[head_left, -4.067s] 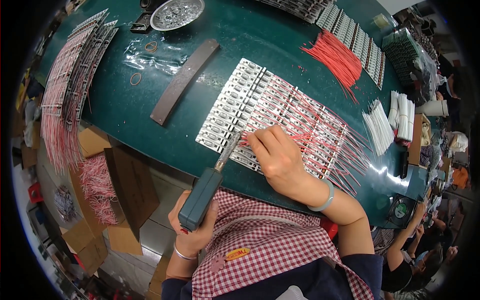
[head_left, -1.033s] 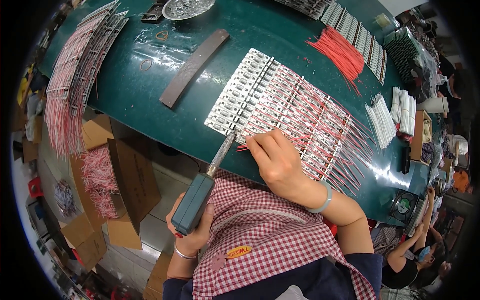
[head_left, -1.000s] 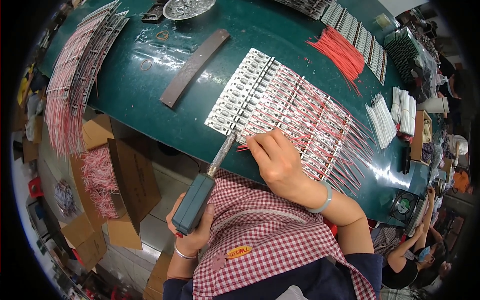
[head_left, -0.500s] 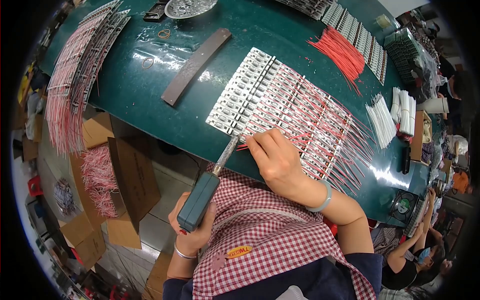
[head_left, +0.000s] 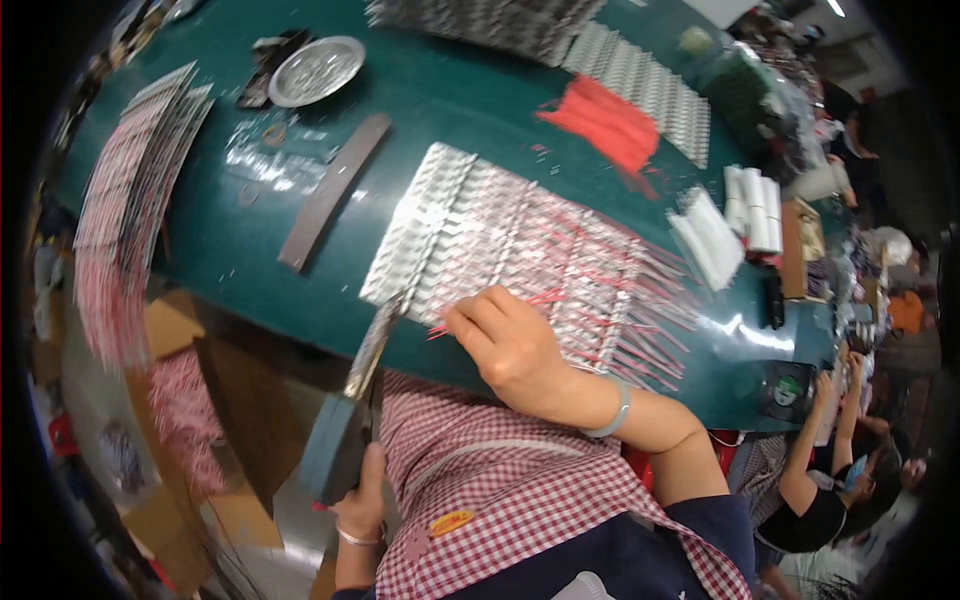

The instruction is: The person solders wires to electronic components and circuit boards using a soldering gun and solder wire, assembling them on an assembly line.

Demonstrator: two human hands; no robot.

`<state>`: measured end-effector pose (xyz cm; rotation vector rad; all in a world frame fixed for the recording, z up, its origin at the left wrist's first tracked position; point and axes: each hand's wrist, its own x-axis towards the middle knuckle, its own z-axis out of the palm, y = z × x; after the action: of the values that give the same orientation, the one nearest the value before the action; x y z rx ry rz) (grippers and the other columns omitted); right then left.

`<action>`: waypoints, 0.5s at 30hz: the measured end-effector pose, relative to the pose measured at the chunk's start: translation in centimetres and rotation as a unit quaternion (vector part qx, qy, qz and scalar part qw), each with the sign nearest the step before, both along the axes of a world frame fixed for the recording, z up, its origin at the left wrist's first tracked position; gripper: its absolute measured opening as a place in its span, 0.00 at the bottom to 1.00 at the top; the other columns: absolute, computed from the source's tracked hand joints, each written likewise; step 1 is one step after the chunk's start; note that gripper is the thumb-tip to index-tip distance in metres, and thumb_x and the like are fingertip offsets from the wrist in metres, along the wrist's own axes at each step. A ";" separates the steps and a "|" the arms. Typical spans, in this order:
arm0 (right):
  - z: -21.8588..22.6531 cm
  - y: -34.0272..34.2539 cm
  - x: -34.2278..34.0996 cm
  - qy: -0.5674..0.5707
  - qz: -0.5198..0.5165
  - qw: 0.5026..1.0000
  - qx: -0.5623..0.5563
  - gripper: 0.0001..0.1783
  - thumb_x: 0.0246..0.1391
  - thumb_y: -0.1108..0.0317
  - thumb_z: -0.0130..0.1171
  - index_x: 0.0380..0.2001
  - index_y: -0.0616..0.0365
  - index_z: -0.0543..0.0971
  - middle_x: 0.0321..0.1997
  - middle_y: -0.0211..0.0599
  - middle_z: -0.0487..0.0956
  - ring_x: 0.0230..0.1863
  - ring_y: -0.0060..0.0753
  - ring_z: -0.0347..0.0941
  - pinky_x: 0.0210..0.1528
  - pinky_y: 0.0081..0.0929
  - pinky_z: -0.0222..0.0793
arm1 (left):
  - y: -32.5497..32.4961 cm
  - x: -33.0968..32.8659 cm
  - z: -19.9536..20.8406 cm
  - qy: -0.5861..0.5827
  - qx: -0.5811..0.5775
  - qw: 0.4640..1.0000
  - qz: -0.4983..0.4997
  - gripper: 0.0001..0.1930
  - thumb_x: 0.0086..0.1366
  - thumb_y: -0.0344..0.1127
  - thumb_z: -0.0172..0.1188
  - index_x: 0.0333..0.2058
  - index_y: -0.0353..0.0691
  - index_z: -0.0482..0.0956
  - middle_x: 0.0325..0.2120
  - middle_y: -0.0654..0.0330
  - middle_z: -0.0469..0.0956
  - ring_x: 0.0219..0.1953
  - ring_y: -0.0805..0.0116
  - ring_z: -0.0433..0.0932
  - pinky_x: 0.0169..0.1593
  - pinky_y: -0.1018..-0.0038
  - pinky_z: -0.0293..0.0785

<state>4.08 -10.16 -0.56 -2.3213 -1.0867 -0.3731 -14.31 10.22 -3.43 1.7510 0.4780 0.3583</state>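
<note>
Red wires [head_left: 545,297], limp and light I'd judge, best held near their tips, are pinched in the right hand [head_left: 508,345] at the circuit-board panel [head_left: 412,222]'s near edge, left hand [head_left: 363,503] gripping a soldering iron [head_left: 335,440].

Right hand [head_left: 518,358]: fingers [head_left: 468,322] pinched, wrist [head_left: 588,402] right of and below them, elbow bent. Left hand [head_left: 362,508]: curled in grip, below-left of those fingers.

A head-worn fisheye looks down at both hands [head_left: 512,350] [head_left: 361,503].
</note>
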 end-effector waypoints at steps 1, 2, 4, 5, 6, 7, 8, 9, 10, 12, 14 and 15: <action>0.9 -0.9 0.8 -0.006 -0.017 1.000 0.010 0.18 0.41 0.77 0.59 0.40 0.68 0.80 0.36 0.43 0.77 0.37 0.42 0.74 0.36 0.36 0.73 | -0.5 0.7 0.8 -0.007 -0.046 0.999 0.012 0.18 0.64 0.23 0.63 0.52 0.28 0.76 0.38 0.58 0.80 0.21 0.78 0.70 0.25 0.80 0.67; 1.7 -1.5 1.8 -0.010 -0.032 0.999 0.026 0.18 0.40 0.78 0.60 0.40 0.67 0.80 0.35 0.42 0.78 0.36 0.43 0.74 0.36 0.36 0.73 | -0.7 1.2 1.4 -0.011 -0.087 0.996 0.026 0.18 0.64 0.23 0.62 0.52 0.28 0.76 0.39 0.57 0.80 0.21 0.78 0.70 0.25 0.79 0.67; 1.8 -4.2 5.4 -0.061 -0.078 0.995 0.020 0.18 0.41 0.79 0.61 0.40 0.65 0.81 0.35 0.42 0.79 0.36 0.43 0.75 0.36 0.36 0.73 | -0.9 1.8 1.6 -0.010 -0.095 0.995 0.030 0.18 0.64 0.22 0.62 0.53 0.28 0.75 0.41 0.55 0.80 0.21 0.78 0.70 0.24 0.80 0.67; 1.5 -5.8 7.7 -0.100 -0.115 0.988 0.020 0.18 0.42 0.80 0.62 0.41 0.63 0.82 0.34 0.42 0.79 0.36 0.44 0.75 0.36 0.36 0.73 | -0.9 2.1 1.7 0.001 -0.096 0.994 0.045 0.19 0.64 0.22 0.61 0.53 0.28 0.74 0.43 0.54 0.79 0.21 0.78 0.71 0.23 0.80 0.67; 1.1 -7.4 10.1 -0.115 -0.142 0.983 0.002 0.15 0.44 0.79 0.61 0.40 0.62 0.82 0.34 0.41 0.79 0.36 0.44 0.75 0.38 0.36 0.74 | -0.9 2.2 1.6 -0.006 -0.097 0.994 0.041 0.19 0.64 0.22 0.61 0.53 0.28 0.74 0.43 0.54 0.79 0.21 0.78 0.71 0.23 0.80 0.67; 0.8 -9.3 12.4 -0.131 -0.172 0.976 -0.019 0.13 0.46 0.77 0.61 0.39 0.61 0.83 0.34 0.40 0.78 0.37 0.45 0.75 0.39 0.36 0.75 | -0.9 2.5 1.4 -0.009 -0.093 0.995 0.032 0.19 0.64 0.22 0.61 0.54 0.29 0.73 0.45 0.53 0.79 0.21 0.78 0.71 0.22 0.80 0.67; -0.2 -11.2 14.6 -0.137 -0.178 0.974 -0.019 0.13 0.46 0.77 0.61 0.39 0.61 0.83 0.34 0.40 0.78 0.37 0.45 0.75 0.39 0.36 0.75 | -1.0 2.8 1.4 -0.012 -0.087 0.996 0.025 0.20 0.64 0.22 0.61 0.55 0.29 0.72 0.47 0.52 0.79 0.21 0.78 0.71 0.22 0.80 0.67; -1.3 -12.8 16.9 -0.128 -0.186 0.974 -0.025 0.12 0.48 0.76 0.62 0.38 0.61 0.83 0.35 0.40 0.79 0.39 0.46 0.74 0.41 0.37 0.75 | -1.2 3.1 1.5 -0.016 -0.087 0.996 0.021 0.20 0.64 0.22 0.61 0.55 0.29 0.72 0.47 0.52 0.79 0.21 0.78 0.71 0.22 0.80 0.67; -1.8 -13.3 18.1 -0.117 -0.189 0.975 -0.030 0.10 0.49 0.76 0.63 0.38 0.60 0.83 0.37 0.40 0.79 0.41 0.47 0.74 0.42 0.39 0.75 | -1.3 3.3 1.7 -0.014 -0.097 0.995 0.026 0.20 0.64 0.22 0.61 0.55 0.29 0.72 0.47 0.52 0.78 0.20 0.78 0.71 0.22 0.80 0.67; -0.8 -12.6 18.3 -0.133 -0.194 0.972 -0.022 0.11 0.49 0.72 0.65 0.39 0.59 0.83 0.40 0.42 0.78 0.43 0.47 0.73 0.44 0.40 0.75 | -1.4 3.6 2.0 -0.016 -0.103 0.994 0.038 0.20 0.64 0.22 0.60 0.55 0.29 0.72 0.47 0.52 0.78 0.20 0.78 0.71 0.22 0.80 0.66; -0.5 -11.8 17.4 -0.147 -0.195 0.970 -0.015 0.13 0.49 0.69 0.68 0.40 0.59 0.83 0.42 0.43 0.78 0.46 0.48 0.72 0.47 0.41 0.74 | -1.5 3.5 1.9 -0.034 -0.107 0.992 0.052 0.20 0.64 0.22 0.61 0.55 0.28 0.72 0.46 0.52 0.79 0.20 0.78 0.71 0.21 0.80 0.66; -0.6 -11.3 16.1 -0.048 -0.188 0.980 -0.043 0.16 0.48 0.66 0.70 0.41 0.59 0.83 0.44 0.45 0.77 0.48 0.48 0.72 0.49 0.41 0.72 | -1.3 3.4 1.8 -0.037 -0.103 0.992 0.058 0.20 0.64 0.22 0.61 0.55 0.28 0.72 0.46 0.52 0.79 0.20 0.78 0.71 0.21 0.80 0.66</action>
<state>20.20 -21.50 -1.18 -2.6116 -0.7130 -0.5949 -10.91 8.90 -1.64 1.5087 0.5464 0.4388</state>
